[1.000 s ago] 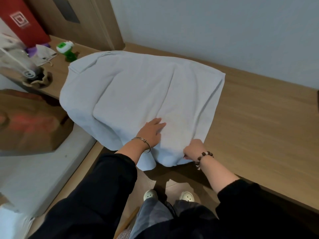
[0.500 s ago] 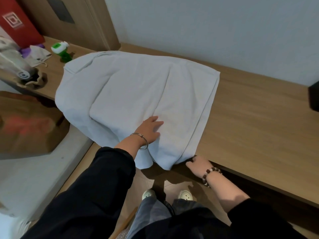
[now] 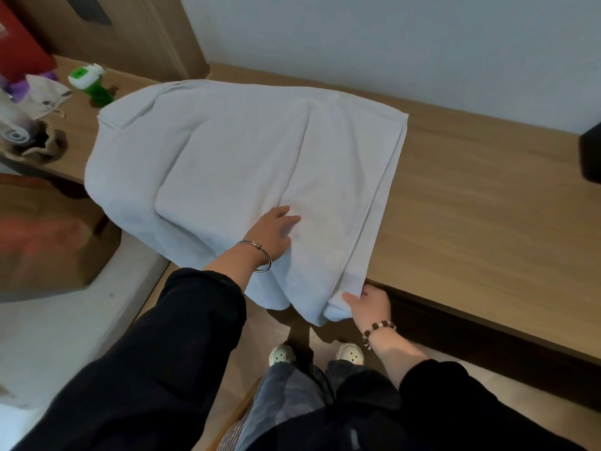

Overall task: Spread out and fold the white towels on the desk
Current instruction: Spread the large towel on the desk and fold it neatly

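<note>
Setting: wooden desk (image 3: 471,206) against a pale wall (image 3: 390,43), wood panelling at far left, seen from above.

Far left, on the desk end:
- red box (image 3: 19,50), partly out of frame
- small cloth pouch (image 3: 45,96), pale, with drawstring
- green bottle (image 3: 89,83) with a white-and-green cap, upright, just beside the towel's far left corner
- crumpled brown paper (image 3: 42,148) holding a blurred object; contents cannot be told

Left, below the desk: brown paper bag (image 3: 48,242), blurred.

Centre: white towel (image 3: 244,164), one piece, spread over the left half of the desk, creased lengthwise. Its left side and near edge hang over the desk's front.

Centre, on the towel: left hand (image 3: 271,234), palm down, fingers straight and close together, resting flat on the cloth near the front edge. Metal bangle (image 3: 260,255) on the wrist, black sleeve.

Right of centre, at the desk's front edge: right hand (image 3: 370,305), pinching the towel's hanging near right corner, thumb on the cloth, fingers partly hidden behind it. Beaded bracelet (image 3: 379,330) on the wrist.

Bottom centre: pale shoes (image 3: 283,353) on the floor.

Far right: dark object (image 3: 590,157) on the desk, cut off by the frame, well apart from the towel.
</note>
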Tool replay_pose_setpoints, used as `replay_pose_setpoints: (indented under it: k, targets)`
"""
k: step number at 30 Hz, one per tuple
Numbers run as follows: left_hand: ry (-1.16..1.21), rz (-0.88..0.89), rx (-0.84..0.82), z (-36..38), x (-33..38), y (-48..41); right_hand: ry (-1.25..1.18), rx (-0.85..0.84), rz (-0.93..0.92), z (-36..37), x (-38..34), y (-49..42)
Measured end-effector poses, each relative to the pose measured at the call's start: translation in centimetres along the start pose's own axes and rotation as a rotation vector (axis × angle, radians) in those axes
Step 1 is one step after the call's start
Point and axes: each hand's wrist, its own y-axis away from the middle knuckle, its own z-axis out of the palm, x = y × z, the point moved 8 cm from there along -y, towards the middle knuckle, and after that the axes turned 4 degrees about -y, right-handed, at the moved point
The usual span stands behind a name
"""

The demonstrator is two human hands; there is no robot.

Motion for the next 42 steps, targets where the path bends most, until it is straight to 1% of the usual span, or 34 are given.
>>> replay_pose_setpoints:
  k: [1, 2, 3, 5, 6, 8, 9, 11, 13, 15, 17, 18, 19, 21, 22, 24, 26, 28, 30, 31, 32, 33, 35, 36, 37, 39, 40, 42]
  targets:
    - [-0.005, -0.002, 0.003, 0.1, 0.0, 0.1, 0.157, 0.028, -0.014, -0.3, -0.2, 0.3]
    - [-0.011, -0.004, 0.007, 0.2, 0.0, 0.1, 0.303, 0.005, -0.001, 0.0, -0.2, 0.4]
    - [-0.017, -0.007, 0.01, 0.2, 0.0, 0.1, 0.393, -0.069, 0.066, 0.6, 0.3, 0.5]
    - [-0.025, -0.01, 0.01, 0.3, 0.0, 0.0, 0.399, -0.263, 0.239, 2.4, 1.3, 1.1]
    - [-0.03, -0.009, 0.01, 0.3, 0.0, -0.1, 0.398, -0.324, 0.253, 3.1, 1.3, 1.2]
    - [-0.027, -0.008, 0.013, 0.3, 0.0, -0.2, 0.384, -0.345, 0.118, 4.2, -0.1, 0.8]
    - [-0.018, -0.008, 0.015, 0.2, 0.0, -0.2, 0.328, -0.34, 0.039, 4.7, -1.0, 0.9]
    - [0.0, -0.009, 0.019, 0.1, 0.0, -0.3, 0.152, -0.284, -0.03, 5.1, -2.0, 1.2]
    - [0.006, -0.011, 0.024, 0.0, 0.1, -0.4, 0.06, -0.19, -0.035, 4.8, -2.7, 1.2]
    - [-0.002, -0.012, 0.025, -0.2, 0.1, -0.4, 0.004, -0.223, -0.035, 4.8, -3.2, 1.3]
    - [-0.015, -0.003, 0.021, -0.4, 0.0, -0.4, 0.032, -0.26, -0.129, 4.2, -4.2, 1.7]
    - [-0.019, 0.004, 0.017, -0.5, 0.1, -0.4, 0.049, -0.233, -0.192, 3.5, -4.7, 1.9]
    - [-0.024, 0.012, 0.009, -0.5, 0.1, -0.3, 0.089, -0.173, -0.244, 2.4, -4.8, 1.9]
    - [-0.031, 0.046, -0.003, -0.5, 0.2, 0.0, 0.217, 0.001, -0.315, 0.3, -4.7, 2.0]
    - [-0.028, 0.068, -0.011, -0.5, 0.2, 0.2, 0.302, 0.047, -0.33, -0.2, -4.7, 2.1]
    - [-0.035, 0.115, -0.039, -0.1, 0.3, 0.6, 0.424, 0.064, -0.339, -0.3, -5.0, 2.4]
    - [-0.131, 0.165, -0.039, 0.1, 0.6, 0.8, 0.426, 0.071, -0.319, -0.3, -5.1, 2.5]
    - [-0.322, 0.19, 0.036, 0.1, 0.7, 0.8, 0.41, 0.093, -0.301, -0.9, -4.9, 2.8]
    - [-0.556, 0.133, 0.159, -0.4, 0.6, 0.8, 0.377, 0.1, -0.277, -1.6, -4.6, 2.7]
    - [-0.606, 0.067, 0.195, -0.7, 0.1, 0.8, 0.339, 0.074, -0.256, -1.8, -4.7, 2.5]
    - [-0.583, -0.004, 0.201, -0.9, -0.6, 0.7, 0.287, 0.03, -0.238, -1.7, -5.0, 2.4]
    - [-0.506, -0.06, 0.184, -0.9, -1.3, 0.6, 0.215, -0.024, -0.218, -1.5, -5.6, 2.3]
    - [-0.318, -0.1, 0.132, -0.8, -1.9, 0.5, 0.028, -0.114, -0.134, -1.2, -7.1, 1.7]
    - [-0.238, -0.095, 0.123, -0.9, -2.0, 0.4, -0.038, -0.126, -0.084, -1.2, -7.8, 1.3]
    - [-0.172, -0.088, 0.123, -1.0, -2.2, 0.3, -0.066, -0.123, -0.048, -1.2, -8.5, 0.6]
    - [-0.093, -0.075, 0.128, -1.3, -2.4, 0.3, 0.018, -0.112, -0.04, -1.4, -9.8, -0.6]
    - [-0.07, -0.072, 0.131, -1.4, -2.7, 0.4, 0.082, -0.075, -0.072, -1.8, -10.5, -1.1]
    - [-0.036, -0.066, 0.153, -1.6, -3.5, 0.5, 0.101, 0.079, -0.149, -3.6, -11.0, -1.8]
